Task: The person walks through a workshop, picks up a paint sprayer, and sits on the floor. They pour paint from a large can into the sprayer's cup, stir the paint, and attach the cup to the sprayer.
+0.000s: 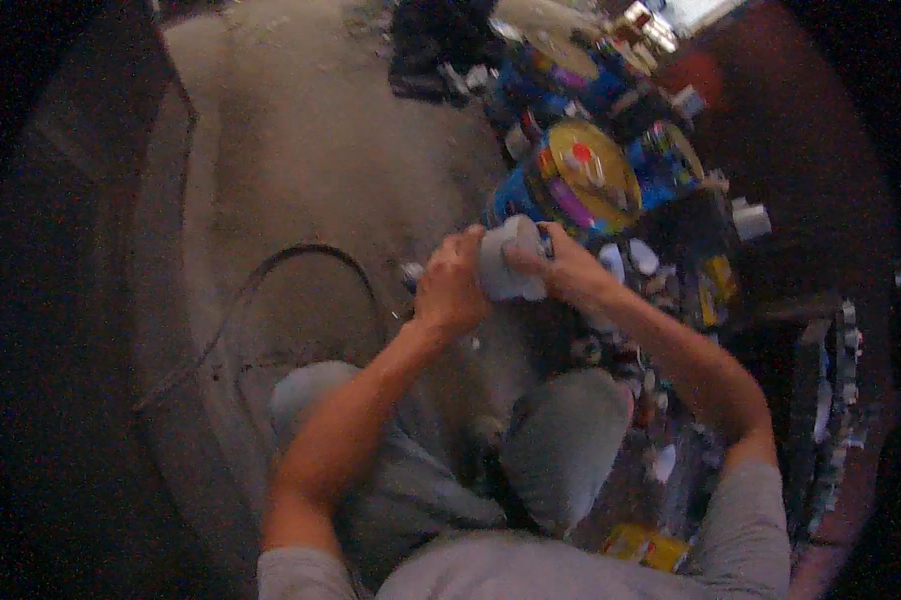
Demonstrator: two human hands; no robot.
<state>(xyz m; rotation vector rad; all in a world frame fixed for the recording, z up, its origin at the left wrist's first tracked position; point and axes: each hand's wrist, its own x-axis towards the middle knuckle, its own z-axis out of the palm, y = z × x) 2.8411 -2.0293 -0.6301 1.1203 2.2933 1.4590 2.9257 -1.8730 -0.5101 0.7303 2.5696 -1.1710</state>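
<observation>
In front of my knees, both hands hold a pale grey cylindrical piece (498, 262), short and thick like a pipe fitting; blur hides its exact kind. My left hand (451, 285) is closed round its left side. On the right, my right hand (568, 268) grips the other end, with fingers curled over its top and rim. Just beyond the piece stands a blue drum with a yellowish top (593, 170), small items lying on it.
A dark cable (316, 250) curves over the concrete floor (301, 150) at left. Black bags (436, 50) lie at the far end. Small mixed items crowd the right, around a second blue container (661, 165) and a yellow package (643, 546) beside my right thigh.
</observation>
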